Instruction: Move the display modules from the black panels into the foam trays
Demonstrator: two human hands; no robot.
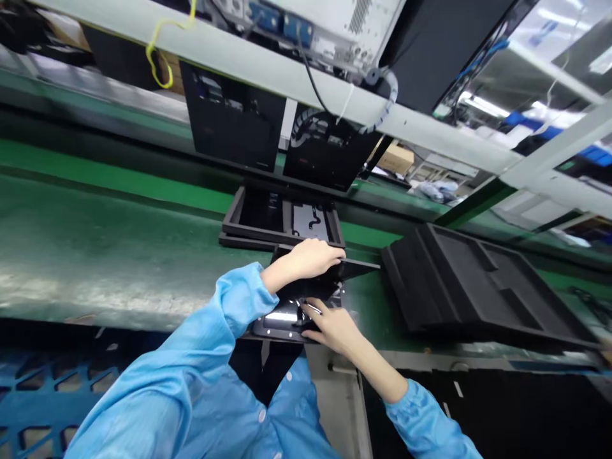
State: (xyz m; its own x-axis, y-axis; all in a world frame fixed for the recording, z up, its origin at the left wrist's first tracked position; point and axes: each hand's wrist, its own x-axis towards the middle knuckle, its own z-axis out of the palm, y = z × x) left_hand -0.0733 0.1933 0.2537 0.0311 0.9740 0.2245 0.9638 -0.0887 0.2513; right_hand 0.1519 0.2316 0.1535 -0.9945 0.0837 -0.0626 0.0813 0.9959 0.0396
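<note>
My left hand (315, 258) is closed on the upper edge of a thin black panel (356, 269), which stands tilted up over a flat, glossy black part (277, 324). This part lies at the front edge of the bench, with light dots along its rim and a bright reflection on its face. My right hand (332, 326) reaches in beneath the raised panel. Its thumb and fingers are apart, with the fingertips on or just over the glossy surface. Just behind sits a black foam tray (229, 229) with a grey plate (310, 221) in one compartment.
Stacked black foam trays (478, 280) lean at the right of the green bench (119, 248). Two dark screens (236, 118) stand behind a rail. Above, a shelf (229, 60) carries a white instrument (354, 32) with cables, and a yellow cord (152, 48) hangs down.
</note>
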